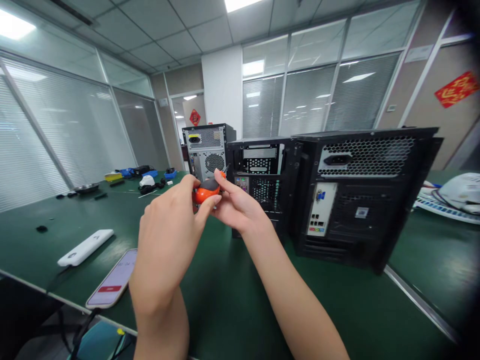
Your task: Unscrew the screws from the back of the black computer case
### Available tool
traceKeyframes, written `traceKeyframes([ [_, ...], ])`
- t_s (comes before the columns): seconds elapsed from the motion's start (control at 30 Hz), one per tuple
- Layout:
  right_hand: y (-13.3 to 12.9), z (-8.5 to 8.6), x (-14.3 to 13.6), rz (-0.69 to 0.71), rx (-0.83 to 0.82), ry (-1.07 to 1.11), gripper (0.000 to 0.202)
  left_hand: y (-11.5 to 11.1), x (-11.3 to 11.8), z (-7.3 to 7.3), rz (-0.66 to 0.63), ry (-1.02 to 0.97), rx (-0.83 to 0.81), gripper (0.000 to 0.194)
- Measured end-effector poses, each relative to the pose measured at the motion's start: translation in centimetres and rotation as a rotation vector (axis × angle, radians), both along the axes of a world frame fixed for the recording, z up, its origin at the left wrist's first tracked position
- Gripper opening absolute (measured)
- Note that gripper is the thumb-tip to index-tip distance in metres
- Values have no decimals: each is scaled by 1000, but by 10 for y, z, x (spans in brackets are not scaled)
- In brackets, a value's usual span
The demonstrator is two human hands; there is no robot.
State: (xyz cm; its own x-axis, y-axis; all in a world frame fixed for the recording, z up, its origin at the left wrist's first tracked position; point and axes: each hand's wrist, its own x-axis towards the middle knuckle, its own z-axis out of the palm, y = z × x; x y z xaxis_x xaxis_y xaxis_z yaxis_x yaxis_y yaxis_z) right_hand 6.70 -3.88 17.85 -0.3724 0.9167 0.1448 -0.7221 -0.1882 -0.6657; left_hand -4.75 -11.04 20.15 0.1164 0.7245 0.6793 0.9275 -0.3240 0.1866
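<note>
An orange and black screwdriver (207,192) is held up in front of me, its thin shaft pointing away and to the right. My left hand (170,225) is closed around the handle's rear end. The fingers of my right hand (238,202) pinch the screwdriver near its front, by the shaft. Just beyond the hands stands a black computer case (262,182), its back towards me and an opening at the top; I cannot tell whether the tip touches it. To its right is a larger black computer case (360,200) with a power socket and ports.
Behind stands another computer tower (206,150). On the green table (221,310) lie a phone (112,280) and a white power bank (86,247) at left. Small parts and a blue tray (170,174) are farther back. A white helmet (461,192) is at right.
</note>
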Motion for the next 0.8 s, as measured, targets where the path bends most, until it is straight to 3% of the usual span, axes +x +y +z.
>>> traceKeyframes([
  [0.4,3,-3,5,20,48,-36,21,5,2,1,-49,-81,14,25],
  [0.8,0,1,4,18,10,12,22,1,4,-1,-7,9,54,24],
])
